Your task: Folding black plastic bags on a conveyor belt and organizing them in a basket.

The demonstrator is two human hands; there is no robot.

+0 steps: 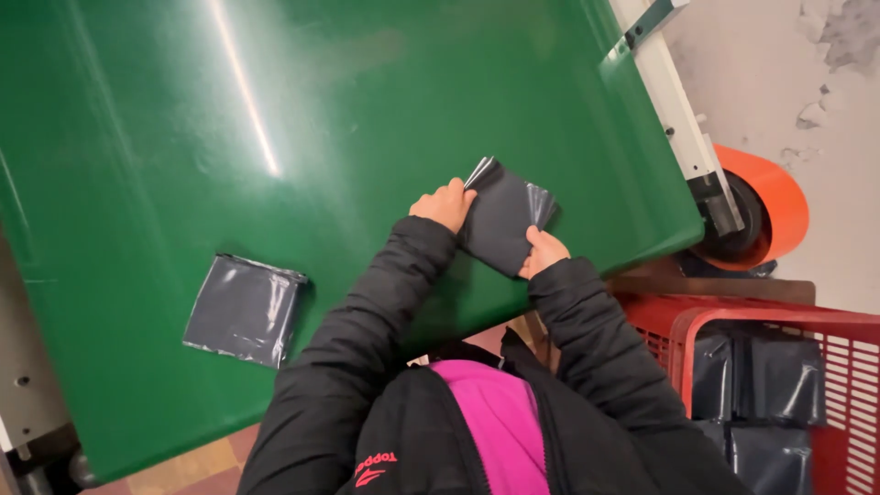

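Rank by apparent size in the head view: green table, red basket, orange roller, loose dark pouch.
1. Green table
2. Red plastic basket, partly cropped
3. Orange roller and loose flat dark plastic pouch: too alike to rank

Bare green belt (275,110) is lying open across the upper left; a folded grey bag (245,310) is blocking the lower left.

2 flat dark grey plastic packets are counted on 1 glossy green table (275,110): 1 held packet (502,215) and 1 loose packet (244,310). 2 hands are seen, a left hand (445,203) and a right hand (543,251). 1 red slatted plastic crate (724,321) is seen, with several dark packets inside, and 1 orange roll (779,202).
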